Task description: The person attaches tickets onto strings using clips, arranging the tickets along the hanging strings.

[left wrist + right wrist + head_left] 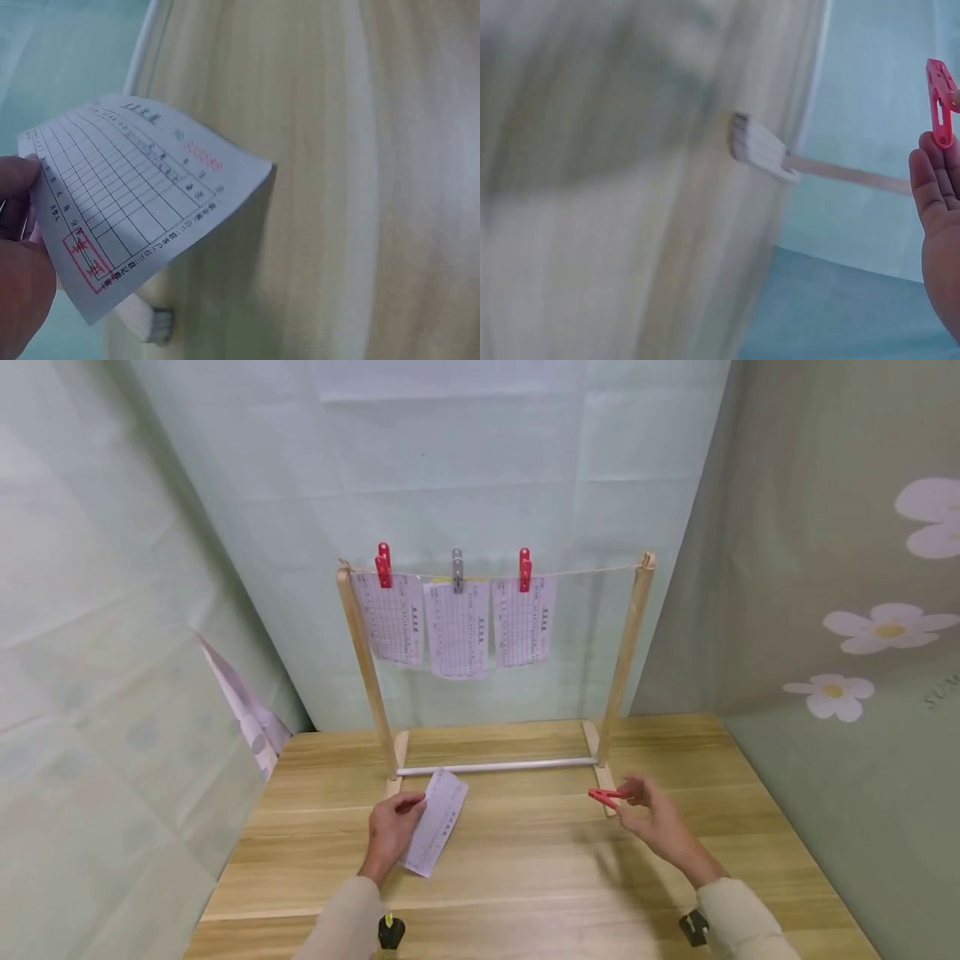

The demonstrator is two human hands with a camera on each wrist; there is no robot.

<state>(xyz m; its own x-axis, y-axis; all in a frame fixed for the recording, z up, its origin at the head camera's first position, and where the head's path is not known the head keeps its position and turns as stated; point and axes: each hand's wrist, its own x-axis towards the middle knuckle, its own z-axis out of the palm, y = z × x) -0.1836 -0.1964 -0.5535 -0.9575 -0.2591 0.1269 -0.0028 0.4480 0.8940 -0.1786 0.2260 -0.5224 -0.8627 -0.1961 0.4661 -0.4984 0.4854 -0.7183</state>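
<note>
My left hand pinches a printed receipt slip by its edge, over the left part of the table. In the left wrist view the receipt slip shows a ruled grid, a red number and a red stamp, its far corner bending. At the right, above the table near the stand's right foot, my right hand holds a red clothespin between thumb and fingers. The right wrist view shows this red clothespin at the fingertips, with part of the hand cut off by the frame.
A wooden stand carries a string between two posts. From it hang a left slip and a right slip under red clips, and a middle slip under a grey clip. A pale rod joins the feet.
</note>
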